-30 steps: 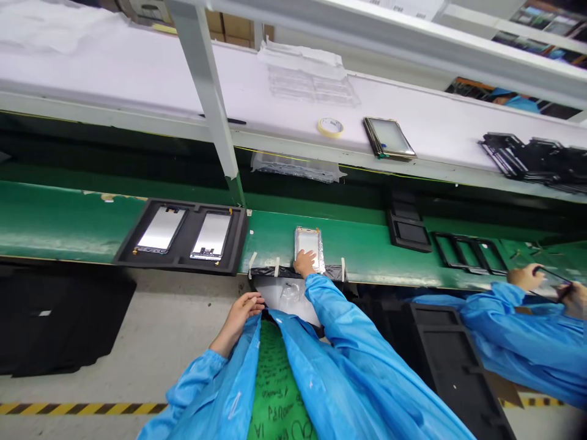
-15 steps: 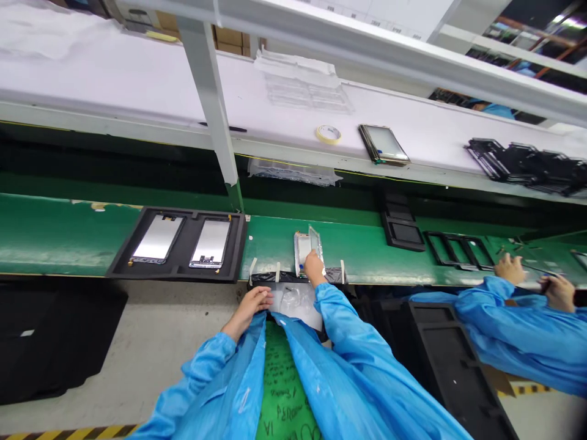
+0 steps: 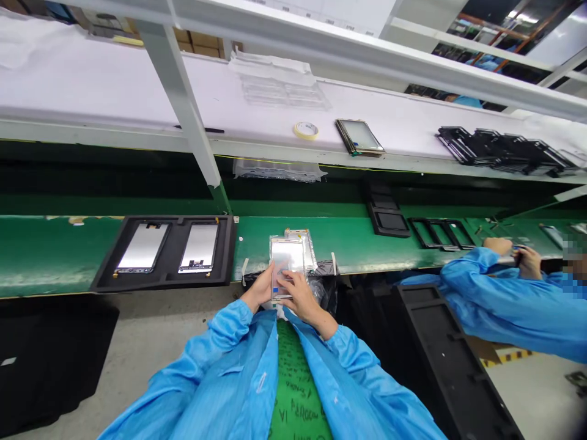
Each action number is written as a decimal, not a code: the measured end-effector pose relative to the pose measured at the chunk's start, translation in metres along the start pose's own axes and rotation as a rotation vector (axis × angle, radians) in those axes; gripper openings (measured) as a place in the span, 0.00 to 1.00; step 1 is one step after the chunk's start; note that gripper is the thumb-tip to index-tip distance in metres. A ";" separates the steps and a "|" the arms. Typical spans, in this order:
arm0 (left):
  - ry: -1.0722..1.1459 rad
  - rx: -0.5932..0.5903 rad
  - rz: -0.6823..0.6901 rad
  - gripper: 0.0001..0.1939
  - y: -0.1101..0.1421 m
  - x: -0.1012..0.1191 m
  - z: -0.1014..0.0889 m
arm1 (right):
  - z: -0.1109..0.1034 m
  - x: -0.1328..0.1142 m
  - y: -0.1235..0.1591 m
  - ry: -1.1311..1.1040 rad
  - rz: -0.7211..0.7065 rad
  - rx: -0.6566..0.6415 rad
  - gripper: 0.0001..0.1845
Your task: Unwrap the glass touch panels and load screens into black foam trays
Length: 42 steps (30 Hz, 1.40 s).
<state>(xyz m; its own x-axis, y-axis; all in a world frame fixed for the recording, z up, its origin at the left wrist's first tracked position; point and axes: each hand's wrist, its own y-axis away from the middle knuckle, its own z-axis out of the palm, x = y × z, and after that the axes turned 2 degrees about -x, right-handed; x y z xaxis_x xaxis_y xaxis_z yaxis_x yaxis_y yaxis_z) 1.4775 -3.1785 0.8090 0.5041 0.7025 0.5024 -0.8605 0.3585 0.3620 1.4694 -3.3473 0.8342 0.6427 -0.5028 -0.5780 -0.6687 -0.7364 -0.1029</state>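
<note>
Clear panel [image 3: 288,253] at green bench [image 3: 257,241], white shelf [image 3: 114,85] beyond

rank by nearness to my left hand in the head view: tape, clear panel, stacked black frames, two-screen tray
1. Panel: touching the left hand
2. Tray: to its left
3. Tape: ahead, on the white shelf
4. Frames: far right, same shelf

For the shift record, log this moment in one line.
left hand: holding clear panel; right hand: touching same panel; black tray: two screens
</note>
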 end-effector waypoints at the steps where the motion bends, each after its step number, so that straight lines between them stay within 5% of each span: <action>1: 0.024 -0.022 -0.024 0.33 0.006 0.000 -0.001 | -0.002 0.003 0.003 -0.017 -0.019 -0.016 0.38; 6: 0.082 -0.059 -0.086 0.32 0.020 0.000 -0.004 | -0.003 0.009 0.008 -0.051 -0.090 -0.034 0.41; 13: 0.071 -0.215 -0.116 0.31 0.036 0.006 -0.007 | -0.004 -0.003 0.006 0.076 -0.275 -0.065 0.09; 16: 0.010 -0.230 -0.110 0.36 0.044 0.006 -0.012 | 0.004 -0.006 0.009 0.199 -0.345 -0.081 0.09; 22: -0.282 -0.308 -0.043 0.56 0.065 -0.007 -0.024 | 0.010 -0.005 0.008 0.250 -0.166 -0.115 0.09; 26: -0.458 -0.324 0.010 0.46 0.070 -0.003 -0.018 | -0.007 -0.012 -0.005 0.200 -0.194 -0.093 0.06; 30: -0.652 -0.351 -0.008 0.27 0.070 0.022 -0.003 | -0.039 -0.023 -0.026 0.253 -0.228 0.007 0.06; 33: -0.676 -0.392 -0.101 0.24 0.076 0.039 -0.003 | -0.092 -0.017 -0.036 0.235 -0.121 0.157 0.07; 36: -0.598 -0.399 -0.225 0.22 0.088 0.041 -0.018 | -0.171 0.011 -0.028 0.173 0.175 0.545 0.08; 39: -0.457 -0.273 -0.187 0.21 0.100 0.035 -0.037 | -0.233 0.049 0.003 0.291 0.385 0.896 0.09; 42: -0.317 -0.114 -0.064 0.20 0.106 0.030 -0.046 | -0.227 0.072 0.038 0.349 0.486 0.879 0.12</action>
<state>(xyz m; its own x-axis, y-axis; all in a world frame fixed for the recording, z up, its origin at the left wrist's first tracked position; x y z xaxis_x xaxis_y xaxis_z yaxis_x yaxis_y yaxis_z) 1.3982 -3.0915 0.8265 0.5395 0.4569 0.7072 -0.8204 0.4744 0.3193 1.5749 -3.5148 0.9728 0.2128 -0.8596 -0.4645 -0.8282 0.0936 -0.5526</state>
